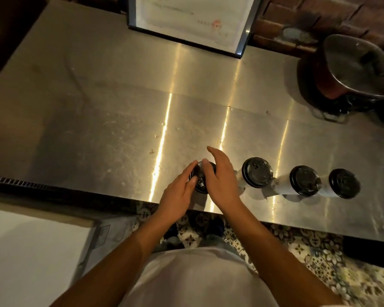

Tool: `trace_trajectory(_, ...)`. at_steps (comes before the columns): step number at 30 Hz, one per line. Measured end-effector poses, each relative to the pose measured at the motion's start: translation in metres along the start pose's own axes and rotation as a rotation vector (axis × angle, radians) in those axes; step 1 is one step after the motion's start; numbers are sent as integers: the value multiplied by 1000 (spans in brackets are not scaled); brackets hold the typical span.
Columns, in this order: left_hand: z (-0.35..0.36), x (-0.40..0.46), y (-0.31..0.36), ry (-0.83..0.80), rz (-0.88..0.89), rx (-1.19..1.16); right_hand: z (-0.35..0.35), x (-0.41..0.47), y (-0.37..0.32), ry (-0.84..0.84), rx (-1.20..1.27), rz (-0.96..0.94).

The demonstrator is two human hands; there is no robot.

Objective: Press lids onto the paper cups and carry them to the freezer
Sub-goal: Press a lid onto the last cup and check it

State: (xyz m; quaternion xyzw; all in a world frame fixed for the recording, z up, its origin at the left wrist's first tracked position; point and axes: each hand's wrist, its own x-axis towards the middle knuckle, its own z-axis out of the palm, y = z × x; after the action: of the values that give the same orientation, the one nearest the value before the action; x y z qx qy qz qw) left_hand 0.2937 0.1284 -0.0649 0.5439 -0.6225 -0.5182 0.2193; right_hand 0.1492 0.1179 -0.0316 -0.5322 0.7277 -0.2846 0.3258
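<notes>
Head view, looking steeply down. I see a steel worktop (98, 120) filling most of the frame, with four paper cups in a row along its near edge, lower centre to lower right. Both of my hands meet over the leftmost cup's black lid (201, 178), at the centre of the frame. My left hand (177, 191) comes in from the lower left; its grip is spread, straight fingers lying on the lid's left rim. My right hand (220, 178) comes in from the lower right and arches over the lid's right side, fingers loosely spread, with one fingertip touching the top. Neither hand is pinching anything. The lid lies directly beneath both grips, so I judge the coming move is a straight downward press. The cup body is hidden under the lid and hands.

To the right stand three more cups, white-walled and upright: the second cup (256, 172), the third cup (304, 180) and the fourth cup (344, 183), all capped in black. A metal pot (353, 67) sits at the upper right, and a framed sheet (193, 21) at the top centre.
</notes>
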Motion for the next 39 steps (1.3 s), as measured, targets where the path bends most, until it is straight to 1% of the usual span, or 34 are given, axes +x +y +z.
trace_trajectory(1,1,-1,1,0,8,-19,6,7,-4,6,-41,4)
trace_trajectory(4,5,-4,7,14,-1,-95,21,19,-9,-7,-301,38)
trace_trajectory(5,5,-4,9,19,-12,-117,22,21,-8,0,-353,43)
trace_trajectory(8,9,-5,7,31,-30,-173,21,23,-2,-5,-405,0)
trace_trajectory(10,11,-5,5,31,-32,-208,16,25,-2,-55,-404,-42)
trace_trajectory(12,12,-5,5,39,-40,-228,8,30,-5,-154,-416,-63)
trace_trajectory(14,13,-7,7,48,-47,-241,1,35,-9,-266,-449,-28)
trace_trajectory(15,12,-8,8,51,-46,-248,1,36,-10,-281,-463,-4)
trace_trajectory(16,12,-8,8,51,-47,-256,3,36,-9,-260,-481,14)
trace_trajectory(18,11,-7,7,39,-55,-275,15,29,-4,-97,-503,1)
trace_trajectory(20,11,-6,9,42,-55,-289,23,22,-2,47,-464,-4)
trace_trajectory(22,11,-6,11,37,-41,-301,20,20,-3,59,-445,-6)
trace_trajectory(25,15,-3,6,43,-75,-309,13,22,-5,-27,-517,-14)
trace_trajectory(28,15,2,2,81,-213,-361,11,25,-13,-79,-438,99)
trace_trajectory(31,8,3,12,83,-241,-385,-3,30,-21,-258,-281,159)
trace_trajectory(34,-5,0,28,58,-239,-435,-32,24,-30,-389,-109,134)
trace_trajectory(36,-16,-3,41,47,-185,-410,-53,18,-39,-381,-74,73)
trace_trajectory(38,-28,-7,59,89,-58,-327,-76,11,-53,-281,33,18)
trace_trajectory(39,-35,-7,69,140,18,-274,-88,8,-61,-228,109,0)
